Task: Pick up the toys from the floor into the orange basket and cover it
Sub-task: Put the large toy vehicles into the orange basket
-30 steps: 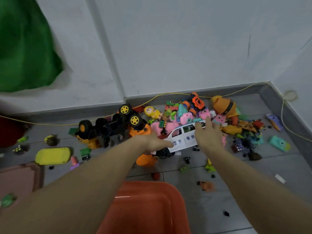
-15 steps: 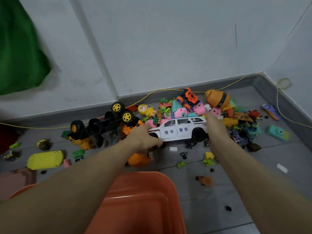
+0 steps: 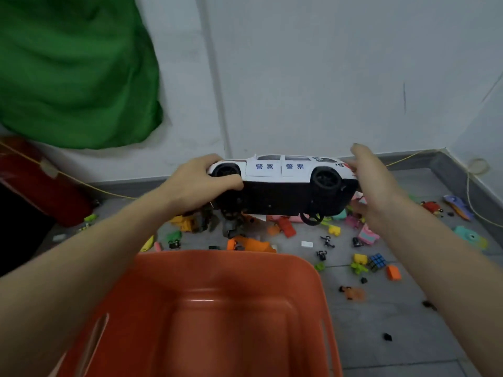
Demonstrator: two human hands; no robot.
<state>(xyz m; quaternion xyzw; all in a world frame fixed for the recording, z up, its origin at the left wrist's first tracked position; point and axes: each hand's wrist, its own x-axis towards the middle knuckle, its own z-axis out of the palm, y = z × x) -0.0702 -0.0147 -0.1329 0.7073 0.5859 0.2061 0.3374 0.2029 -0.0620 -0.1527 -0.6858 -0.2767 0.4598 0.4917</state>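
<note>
An orange basket [image 3: 217, 317] fills the lower centre of the frame, its inside bare. A green cloth [image 3: 76, 69] hangs in the upper left against the white wall [image 3: 313, 72]. At mid-frame a white toy police car [image 3: 283, 183] is held in the air above the basket's far rim, tipped so its black underside faces the camera. The left hand [image 3: 201, 183] is clamped around the car's rear end, thumb under the wheel. The right hand [image 3: 373, 180] presses its palm against the front bumper, fingers spread and only partly curled. Below the car, loose toys litter the grey floor [image 3: 381, 322]: a small puzzle cube [image 3: 377, 262], an orange block [image 3: 393, 272], a teal toy camera [image 3: 468, 236].
</note>
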